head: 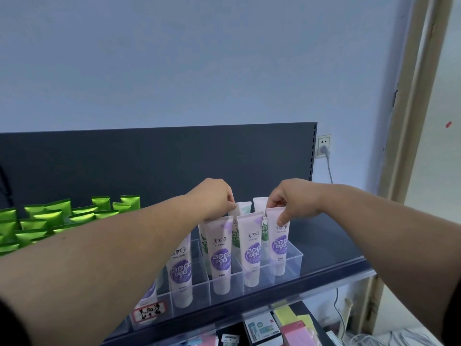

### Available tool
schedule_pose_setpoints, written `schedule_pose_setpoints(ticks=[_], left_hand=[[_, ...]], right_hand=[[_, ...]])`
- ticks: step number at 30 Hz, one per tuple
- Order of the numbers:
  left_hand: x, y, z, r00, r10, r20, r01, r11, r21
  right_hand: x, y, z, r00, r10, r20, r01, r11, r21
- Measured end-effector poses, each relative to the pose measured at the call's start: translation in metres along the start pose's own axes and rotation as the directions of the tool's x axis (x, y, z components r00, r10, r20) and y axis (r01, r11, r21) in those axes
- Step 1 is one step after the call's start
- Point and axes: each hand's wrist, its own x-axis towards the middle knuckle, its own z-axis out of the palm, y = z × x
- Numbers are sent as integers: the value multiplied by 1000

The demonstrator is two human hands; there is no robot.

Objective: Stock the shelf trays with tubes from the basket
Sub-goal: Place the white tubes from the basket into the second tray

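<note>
Seating the tubes upright in their slots is the step in hand, and both hands are at it over the clear tray (294,263). The right hand (294,198) pinches the flat crimped top of the rightmost purple tube (280,245), thumb on the printed face and fingers curled behind, with the cap end down in the tray's front right compartment. The left hand (214,198) is over the tray's back row, fingers curled tight at the crimp of a green-leaf tube (243,208); it seems to pinch that one, though the knuckles hide the contact itself. Other purple tubes stand along the tray's front row, leaning slightly back, with more green-leaf ones behind them. The basket is not in view, so I cannot say how much stock is left. To do this well, I judge it best to hold each tube by the stiff crimp rather than the soft body, lower it straight down until the cap meets the tray floor, and turn the label toward the tray's front wall like its neighbours. The slots look narrow, so a sideways push could tip a neighbouring tube or slide the tray along the shelf (336,245); let go only once the tube leans steady. The green packets (62,216) left of the tray need no attention.
</note>
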Motion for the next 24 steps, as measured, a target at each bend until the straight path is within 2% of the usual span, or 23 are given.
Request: schedule_pose_setpoints(ticks=[17,24], left_hand=[[2,-1,2,999,-33,-30,31,997,-77],[-1,-3,0,999,-51,-16,49,994,-93]], right_hand=[[-1,0,4,998,-8,-62,8,1000,-5],[0,-2,0,1000,1,-27,-2,1000,-2]])
